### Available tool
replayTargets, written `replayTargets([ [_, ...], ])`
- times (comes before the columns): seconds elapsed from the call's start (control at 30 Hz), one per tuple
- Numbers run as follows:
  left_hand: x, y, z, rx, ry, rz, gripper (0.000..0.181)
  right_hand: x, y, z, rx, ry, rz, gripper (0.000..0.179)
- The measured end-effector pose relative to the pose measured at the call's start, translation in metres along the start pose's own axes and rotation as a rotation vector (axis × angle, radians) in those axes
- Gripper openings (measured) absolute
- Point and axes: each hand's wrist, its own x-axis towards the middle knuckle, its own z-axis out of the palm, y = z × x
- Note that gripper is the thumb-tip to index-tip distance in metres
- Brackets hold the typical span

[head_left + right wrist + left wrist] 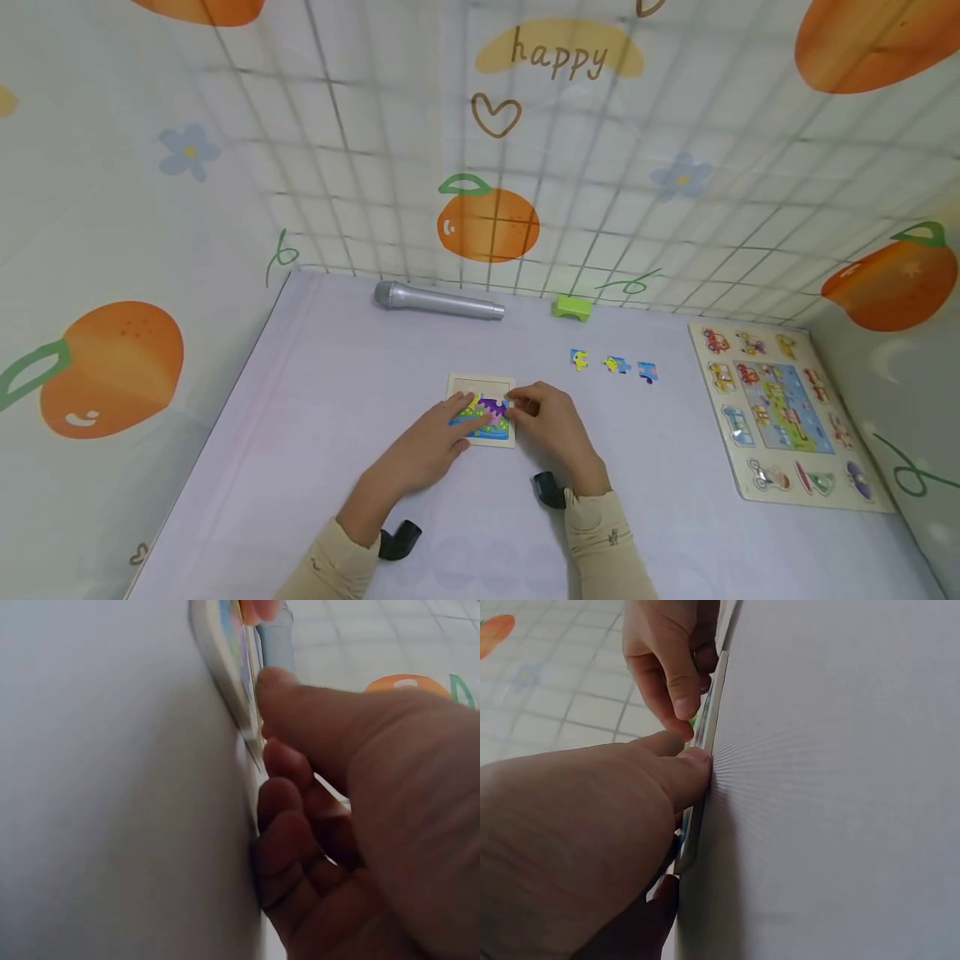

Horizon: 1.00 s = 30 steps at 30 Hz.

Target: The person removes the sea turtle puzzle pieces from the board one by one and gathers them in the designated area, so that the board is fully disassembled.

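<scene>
A small jigsaw puzzle in a pale wooden tray [482, 444] lies mid-table, its colourful pieces filling the lower part and bare wood showing along the top. My left hand [429, 444] rests over its left side with fingers extended; in the left wrist view, the left thumb [694, 769] touches the tray's edge. At the tray's right side, my right hand [553, 421] has thumb and index finger together on a puzzle piece [505, 406], which the fingers mostly cover. In the right wrist view its other fingers [289, 847] are curled beside the tray.
Three loose puzzle pieces [617, 365] lie beyond the right hand. A grey toy microphone [442, 302] and a green block [572, 308] are at the back edge. A larger wooden puzzle board [795, 421] lies at the right. A grid and fruit-print cloth stand behind the table.
</scene>
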Motion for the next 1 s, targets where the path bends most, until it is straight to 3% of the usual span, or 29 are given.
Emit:
replayTargets([
  [0.4,0.0008,0.0038,0.0007,0.08,0.012,0.055,0.044,0.0002,-0.0068,-0.0017,-0.073,-0.062,-0.073,0.022],
  [1.0,-0.0005,0.0089,-0.003,0.123,0.003,0.042,0.045,0.0028,-0.0089,0.0005,-0.045,-0.071,0.014,0.02],
])
